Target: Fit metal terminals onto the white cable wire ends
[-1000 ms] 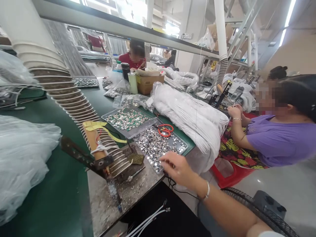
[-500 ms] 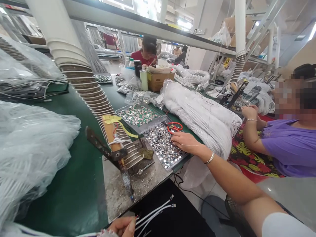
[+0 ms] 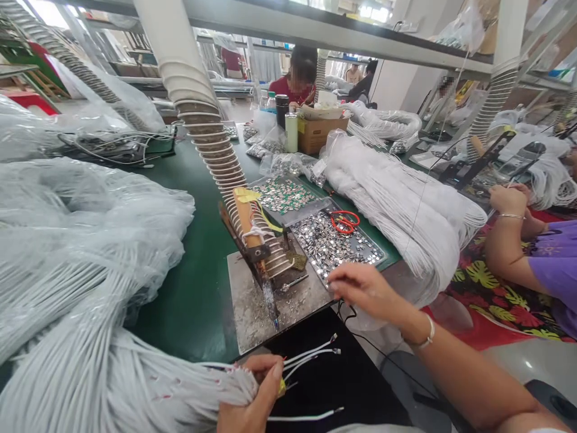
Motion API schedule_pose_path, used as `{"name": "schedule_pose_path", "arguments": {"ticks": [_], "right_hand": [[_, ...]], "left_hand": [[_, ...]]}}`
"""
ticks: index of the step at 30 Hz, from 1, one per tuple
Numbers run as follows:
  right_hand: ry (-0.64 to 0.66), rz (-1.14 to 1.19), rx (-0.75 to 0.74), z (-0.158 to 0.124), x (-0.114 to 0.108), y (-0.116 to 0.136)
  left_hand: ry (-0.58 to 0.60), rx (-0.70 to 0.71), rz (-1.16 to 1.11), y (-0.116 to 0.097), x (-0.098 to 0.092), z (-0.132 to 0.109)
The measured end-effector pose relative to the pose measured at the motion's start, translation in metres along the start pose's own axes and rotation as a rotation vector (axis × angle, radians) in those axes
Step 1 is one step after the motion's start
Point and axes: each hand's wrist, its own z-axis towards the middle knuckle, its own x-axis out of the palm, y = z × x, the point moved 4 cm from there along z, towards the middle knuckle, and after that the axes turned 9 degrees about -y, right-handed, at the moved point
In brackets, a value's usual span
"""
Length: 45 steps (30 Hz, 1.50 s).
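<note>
The left hand (image 3: 252,394) is closed round a thick bundle of white cables (image 3: 112,373) at the near edge of the table (image 3: 193,288) — a few stripped ends poke out past the thumb. The right hand (image 3: 360,288), fingers curled together, hovers at the near edge of a tray (image 3: 381,257) of small metal parts — whether it pinches one cannot be told. Red scissors (image 3: 345,221) lie at the tray's far side.

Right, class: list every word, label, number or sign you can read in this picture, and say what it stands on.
No text can be read anywhere.
Cardboard box: no legible print.
Pale bottle beside it: too small and blurred to tell.
</note>
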Motion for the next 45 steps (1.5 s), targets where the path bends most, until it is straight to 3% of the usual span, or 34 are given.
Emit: {"name": "schedule_pose_path", "arguments": {"ticks": [2, 5, 9, 12, 26, 33, 38, 41, 45], "right_hand": [[0.117, 0.293, 0.155, -0.027, 0.033, 0.008], [0.155, 0.461, 0.22, -0.054, 0.074, 0.018], [0.127, 0.581, 0.337, -0.066, 0.097, 0.02], [0.142, 0.607, 0.375, -0.068, 0.098, 0.021], [0.146, 0.533, 0.291, -0.068, 0.091, 0.024], [0.108, 0.301, 0.01, -0.065, 0.077, 0.036], [0.096, 0.289, 0.017, -0.066, 0.07, 0.032], [0.008, 0.165, -0.058, -0.062, 0.068, 0.033], [-0.171, 0.137, -0.291, -0.055, 0.066, 0.046]], "left_hand": [[0.047, 0.018, 0.029, -0.005, 0.001, -0.003], [0.129, 0.091, 0.037, -0.015, 0.003, -0.005], [0.221, 0.221, 0.036, -0.02, 0.003, -0.007], [0.236, 0.257, 0.064, -0.016, 0.0, -0.008], [0.223, 0.218, 0.179, -0.01, -0.004, -0.012], [0.082, 0.25, 0.167, -0.029, 0.002, -0.011], [0.032, 0.199, 0.185, -0.023, 0.003, -0.002], [0.011, 0.185, 0.109, -0.019, 0.005, 0.0], [0.01, 0.235, 0.098, -0.034, 0.012, 0.0]]}}
